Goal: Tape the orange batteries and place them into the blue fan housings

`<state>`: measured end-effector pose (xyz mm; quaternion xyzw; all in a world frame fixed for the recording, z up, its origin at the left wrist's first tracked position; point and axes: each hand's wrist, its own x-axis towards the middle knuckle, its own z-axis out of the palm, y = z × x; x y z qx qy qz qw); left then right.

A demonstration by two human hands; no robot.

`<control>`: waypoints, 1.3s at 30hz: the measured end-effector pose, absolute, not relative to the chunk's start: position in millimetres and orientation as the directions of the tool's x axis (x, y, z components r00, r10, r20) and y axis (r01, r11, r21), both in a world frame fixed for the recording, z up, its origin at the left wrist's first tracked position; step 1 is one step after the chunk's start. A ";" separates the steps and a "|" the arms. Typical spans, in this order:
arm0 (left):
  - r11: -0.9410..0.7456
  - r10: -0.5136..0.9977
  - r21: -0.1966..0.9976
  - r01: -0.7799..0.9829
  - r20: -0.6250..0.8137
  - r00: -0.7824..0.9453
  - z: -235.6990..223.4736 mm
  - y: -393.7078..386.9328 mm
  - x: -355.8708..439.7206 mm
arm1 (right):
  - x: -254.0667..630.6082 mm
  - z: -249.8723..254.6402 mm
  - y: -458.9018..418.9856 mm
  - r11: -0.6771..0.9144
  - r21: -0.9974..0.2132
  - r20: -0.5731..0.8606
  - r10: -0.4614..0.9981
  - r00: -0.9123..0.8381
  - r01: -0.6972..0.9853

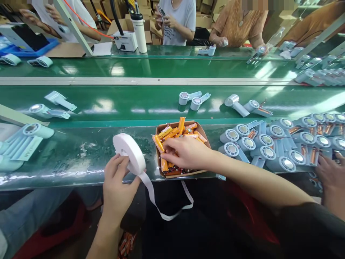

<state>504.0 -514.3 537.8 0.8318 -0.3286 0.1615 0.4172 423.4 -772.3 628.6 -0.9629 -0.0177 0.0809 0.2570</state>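
My left hand (116, 183) grips a white tape roll (129, 151) at the near edge of the green bench, and a loose strip of tape (167, 212) hangs from it in a loop. My right hand (185, 153) reaches into a small cardboard box (201, 172) full of orange batteries (172, 133). Its fingers are curled down among the batteries; what they pinch is hidden.
Several pale blue fan housings (266, 147) are heaped right of the box, with another person's hand (331, 172) at their near edge. More housings (194, 100) lie on the green conveyor belt (134, 100). Other people work across the belt. A white bottle (139, 32) stands at the back.
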 end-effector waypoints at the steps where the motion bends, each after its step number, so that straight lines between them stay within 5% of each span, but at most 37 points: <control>1: -0.443 -0.433 0.555 -0.704 0.555 0.710 537.1 -516.9 503.3 | 441.2 627.5 -769.1 -0.911 -0.409 -0.145 0.011 0.989 -0.050; 4: -0.471 -0.489 0.468 -0.748 0.567 0.663 537.6 -524.0 503.9 | 479.1 617.5 -760.1 -0.955 -0.271 -0.185 -0.071 0.980 -0.121; 6: -0.477 -0.514 0.413 -0.776 0.585 0.628 540.1 -527.4 505.6 | 489.3 609.2 -759.4 -0.941 -0.311 -0.168 -0.082 0.982 -0.132; 11: -0.468 -0.559 0.247 -0.848 0.661 0.501 552.9 -530.6 508.7 | 473.0 607.1 -783.1 -0.561 -0.825 -0.024 -0.082 0.996 -0.066; 13: -0.450 -0.594 0.185 -0.874 0.669 0.447 560.5 -530.8 508.6 | 454.4 616.2 -796.2 -0.372 -0.928 0.051 -0.103 0.993 0.009; 19: -0.379 -0.699 0.038 -0.924 0.643 0.314 581.3 -537.7 505.5 | 403.6 651.8 -811.8 -0.580 -0.789 0.324 -0.111 0.940 0.204; 24: -0.343 -0.740 -0.030 -0.939 0.625 0.250 595.2 -546.0 505.3 | 399.0 657.7 -805.7 -0.615 -0.788 0.107 -0.134 0.985 0.002; 30: -0.321 -0.776 -0.131 -0.938 0.604 0.181 615.5 -550.0 510.7 | 389.8 644.0 -812.9 -0.416 -0.910 0.018 -0.053 0.998 -0.006; 36: -0.151 -0.850 -0.233 -0.961 0.526 0.006 631.6 -557.5 521.4 | 386.5 648.7 -837.5 -0.457 -0.889 -0.022 -0.020 1.000 -0.029; 39: -0.182 -0.814 -0.268 -0.946 0.580 -0.008 634.6 -565.6 519.8 | 390.8 638.3 -823.1 -0.110 -0.990 0.103 -0.163 0.981 0.085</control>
